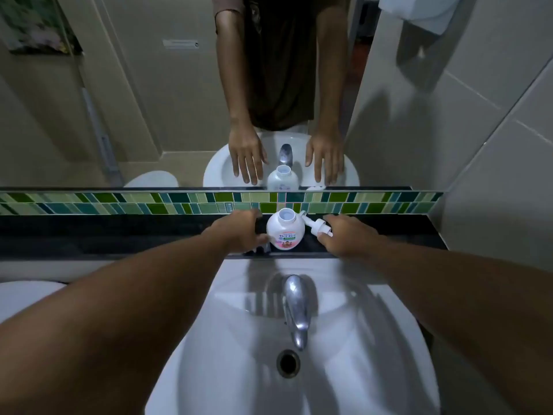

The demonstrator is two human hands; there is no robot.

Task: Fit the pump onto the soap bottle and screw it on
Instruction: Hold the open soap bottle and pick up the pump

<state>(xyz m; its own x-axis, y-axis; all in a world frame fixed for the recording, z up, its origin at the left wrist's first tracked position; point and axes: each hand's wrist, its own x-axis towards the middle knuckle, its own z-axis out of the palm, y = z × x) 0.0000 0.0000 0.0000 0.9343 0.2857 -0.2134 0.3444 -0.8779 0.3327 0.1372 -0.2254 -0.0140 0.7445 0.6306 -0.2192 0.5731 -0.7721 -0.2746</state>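
Observation:
A white soap bottle with a pink label stands upright on the black ledge behind the sink, its round neck uncovered. The white pump lies on its side on the ledge just right of the bottle. My left hand is spread beside the bottle's left side, thumb close to its base, fingers apart. My right hand hovers over the pump's right end with fingers apart; a fingertip is at the pump head, and I cannot tell if it touches.
A white sink with a chrome tap and a drain lies below the ledge. Above a green tile strip, a mirror reflects both hands and the bottle. A tiled wall closes the right side.

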